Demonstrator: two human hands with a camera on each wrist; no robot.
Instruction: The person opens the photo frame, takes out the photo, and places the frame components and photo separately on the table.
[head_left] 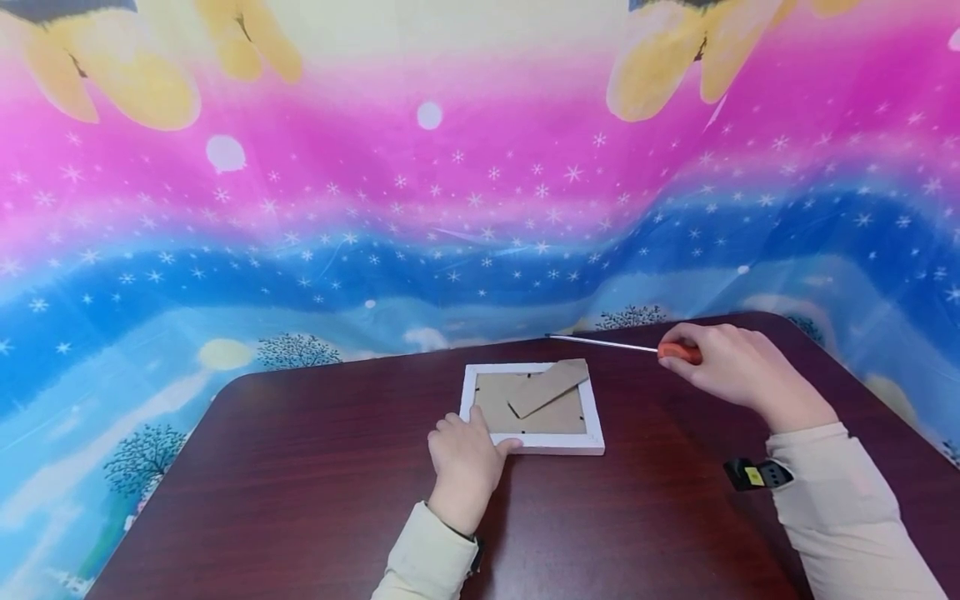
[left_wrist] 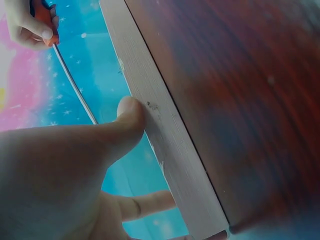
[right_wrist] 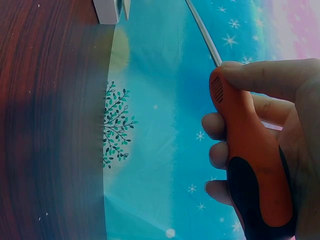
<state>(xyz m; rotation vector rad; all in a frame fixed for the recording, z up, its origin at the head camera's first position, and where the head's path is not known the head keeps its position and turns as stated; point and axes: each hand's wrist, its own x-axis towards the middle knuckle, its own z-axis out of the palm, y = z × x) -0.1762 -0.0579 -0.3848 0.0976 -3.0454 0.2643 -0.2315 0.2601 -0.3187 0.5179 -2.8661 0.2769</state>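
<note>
A white picture frame lies face down on the table, its brown backing board showing with small dark tabs around it. The board's stand flap slants up toward the far right corner. My left hand holds the frame at its near left corner, with the thumb against the near side. Up to the right, my right hand grips a screwdriver by its orange and black handle. The long metal shaft points left, and its tip is above and beyond the frame, apart from it.
The dark red-brown wooden table has a rounded far left corner. Behind it hangs a colourful printed cloth with snowflakes and trees, close along the far edge. A black wrist strap is by the right sleeve.
</note>
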